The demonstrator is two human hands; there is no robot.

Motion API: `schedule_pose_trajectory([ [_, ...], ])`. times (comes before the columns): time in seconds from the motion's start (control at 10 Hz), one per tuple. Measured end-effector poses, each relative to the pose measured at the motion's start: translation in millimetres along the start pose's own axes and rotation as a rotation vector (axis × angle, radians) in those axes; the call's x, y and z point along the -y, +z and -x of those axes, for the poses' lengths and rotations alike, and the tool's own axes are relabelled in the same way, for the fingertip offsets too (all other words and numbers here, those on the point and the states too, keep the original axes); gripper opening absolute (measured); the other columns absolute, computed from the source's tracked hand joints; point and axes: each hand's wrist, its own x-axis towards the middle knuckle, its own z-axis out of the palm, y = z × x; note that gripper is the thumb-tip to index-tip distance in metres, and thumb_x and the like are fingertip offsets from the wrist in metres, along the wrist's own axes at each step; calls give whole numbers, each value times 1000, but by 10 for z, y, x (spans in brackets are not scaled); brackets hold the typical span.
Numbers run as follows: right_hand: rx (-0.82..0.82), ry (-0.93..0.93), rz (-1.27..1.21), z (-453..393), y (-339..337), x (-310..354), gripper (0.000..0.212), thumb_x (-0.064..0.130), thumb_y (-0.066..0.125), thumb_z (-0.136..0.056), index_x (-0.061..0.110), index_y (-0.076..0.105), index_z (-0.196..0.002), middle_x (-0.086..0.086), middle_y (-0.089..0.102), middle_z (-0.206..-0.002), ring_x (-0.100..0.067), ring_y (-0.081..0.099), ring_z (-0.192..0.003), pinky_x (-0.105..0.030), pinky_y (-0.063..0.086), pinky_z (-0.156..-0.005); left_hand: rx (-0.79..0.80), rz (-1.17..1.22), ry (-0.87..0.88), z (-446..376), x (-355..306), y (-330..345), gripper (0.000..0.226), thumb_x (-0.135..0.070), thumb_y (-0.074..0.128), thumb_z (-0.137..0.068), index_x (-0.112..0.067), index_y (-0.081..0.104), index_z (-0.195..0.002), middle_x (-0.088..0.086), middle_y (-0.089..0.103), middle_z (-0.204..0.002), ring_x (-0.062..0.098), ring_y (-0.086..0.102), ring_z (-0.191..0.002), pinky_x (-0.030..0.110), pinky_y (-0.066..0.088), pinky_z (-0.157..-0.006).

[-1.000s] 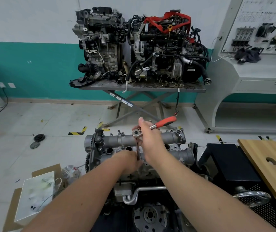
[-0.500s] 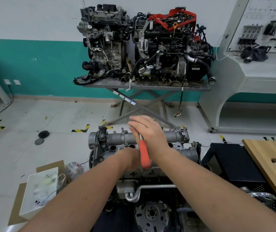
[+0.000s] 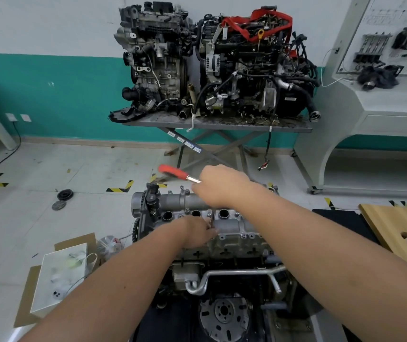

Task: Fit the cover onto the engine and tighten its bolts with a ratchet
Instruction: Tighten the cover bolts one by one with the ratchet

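Both forearms are bare to the hands (image 3: 222, 186), with no sleeves or gloves.

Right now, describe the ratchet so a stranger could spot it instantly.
Find the grey metal engine nearest the camera, below the two forearms. The right hand above it grips the ratchet: its red handle points left, the only red thing there.

We've got a ratchet (image 3: 198, 180) with a bright red handle over the silver-grey cover (image 3: 232, 224). Wall (image 3: 49, 95) is teal below, white above. Yellow-and-black striped tape (image 3: 119, 186) on the pale floor (image 3: 74, 164), plus a light wood-grain board (image 3: 400, 225) and brown cardboard (image 3: 24, 292).
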Motion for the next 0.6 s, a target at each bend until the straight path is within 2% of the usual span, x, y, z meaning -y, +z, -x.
schedule_pose_trajectory([
  [0.1,191,207,-979,-25,65,-91,8,8,56,-91,8,55,-83,-10,65,-70,-26,67,-69,-35,60,-71,-27,8,29,-13,50,25,56,-57,30,-104,-18,56,-136,13,56,-138,33,52,-128,43,41,-107],
  [0.2,221,274,-1916,-24,254,-221,7,9,53,-97,8,50,-90,-6,63,-65,-25,71,-68,-28,56,-53,-67,20,20,-38,65,61,47,-58,34,-102,-22,62,-113,11,62,-127,29,58,-116,41,45,-97],
  [0.3,12,207,-2158,-31,493,-287,19,12,53,-97,15,53,-78,-2,66,-75,-18,69,-80,-30,49,-66,-85,16,17,-79,83,74,41,-58,36,-101,-23,56,-98,11,65,-120,26,57,-99,39,46,-85],
  [0.4,-265,21,-1787,7,690,-254,20,25,54,-99,20,58,-80,6,72,-90,-16,64,-91,-28,52,-71,-70,26,-5,-52,34,53,52,-53,36,-103,-12,62,-123,13,62,-129,31,59,-113,41,47,-96],
  [0.5,-724,-319,-856,27,863,-244,24,34,51,-98,25,73,-105,18,69,-111,-7,61,-109,-27,52,-91,-37,-28,7,59,-58,14,42,-32,41,-105,-8,57,-136,15,58,-139,33,55,-125,45,43,-107],
  [0.6,-995,-528,-306,-77,931,-292,14,13,63,-94,8,74,-101,-4,70,-114,-25,63,-107,-44,52,-87,-102,8,-11,177,-144,-61,45,-18,52,-102,-5,46,-145,17,49,-148,34,47,-136,44,38,-113],
])
